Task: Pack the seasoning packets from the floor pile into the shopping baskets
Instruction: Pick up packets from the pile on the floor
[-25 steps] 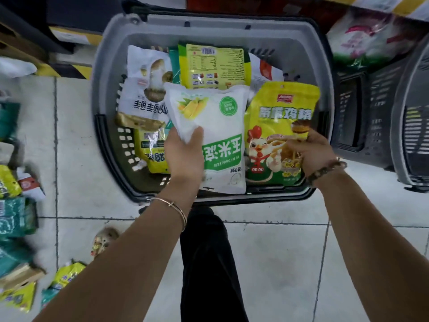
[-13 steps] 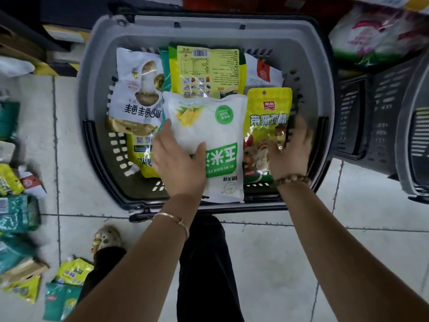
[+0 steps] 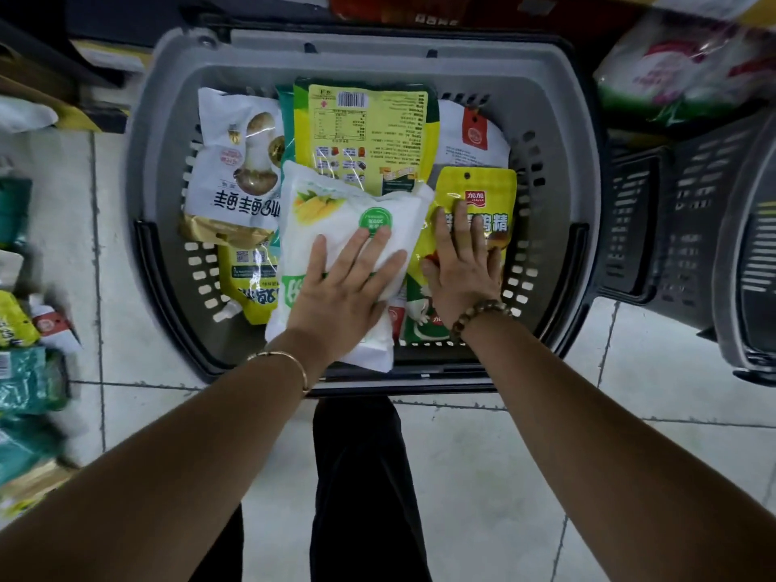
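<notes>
A grey shopping basket [image 3: 168, 119] stands on the tiled floor in front of me, holding several seasoning packets. My left hand [image 3: 340, 287] presses flat, fingers spread, on a white corn-starch packet [image 3: 336, 207] lying in the basket's middle. My right hand [image 3: 462, 266] lies flat with straight fingers on a yellow chicken-essence packet [image 3: 474, 191] at the basket's right. Behind them lie a white mushroom packet [image 3: 235, 161] and a yellow-green packet [image 3: 365, 132] with its barcode side up. The floor pile [image 3: 25, 371] of green and yellow packets sits at the left edge, blurred.
More grey baskets [image 3: 714, 245] stand to the right. A bag with pink print [image 3: 680, 60] lies at the back right. Shelf bases and yellow-black tape run along the back. My dark trouser leg [image 3: 361, 476] is below the basket.
Both packets went down into the basket. My left hand slid onto the top of the white packet and flattened; my right hand let go of the yellow packet's side and flattened on it.
</notes>
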